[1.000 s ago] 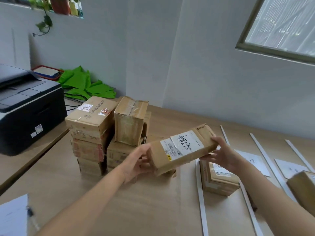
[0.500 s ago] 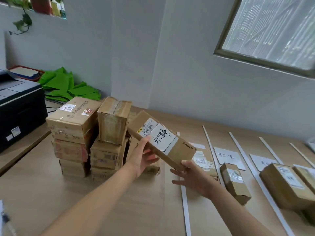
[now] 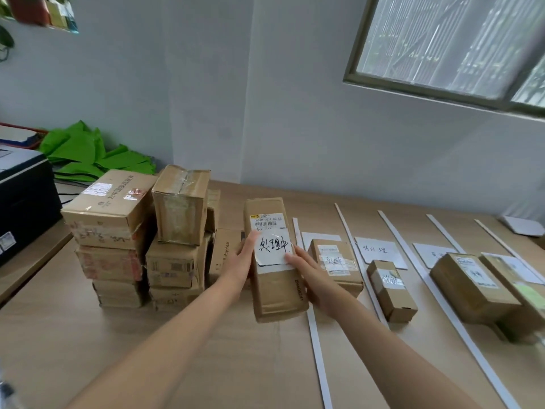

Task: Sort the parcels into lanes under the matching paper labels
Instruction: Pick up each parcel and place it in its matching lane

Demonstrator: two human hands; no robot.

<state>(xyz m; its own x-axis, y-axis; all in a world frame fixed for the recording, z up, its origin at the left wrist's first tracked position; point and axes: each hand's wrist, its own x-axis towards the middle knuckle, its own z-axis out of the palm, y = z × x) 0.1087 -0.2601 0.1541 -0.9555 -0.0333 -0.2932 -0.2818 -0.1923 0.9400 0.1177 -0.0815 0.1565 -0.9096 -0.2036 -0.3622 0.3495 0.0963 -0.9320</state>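
By the unsorted stack (image 3: 118, 219) at the desk's (image 3: 88, 335) left, the left grip (image 3: 240, 264) and right grip (image 3: 312, 276) clasp the parcel (image 3: 274, 293) by its long sides, just left of the first strip (image 3: 317, 343). I'd carry it level across and set it nearside of the lane's parcel (image 3: 336, 265), whose scrawl seems to match.
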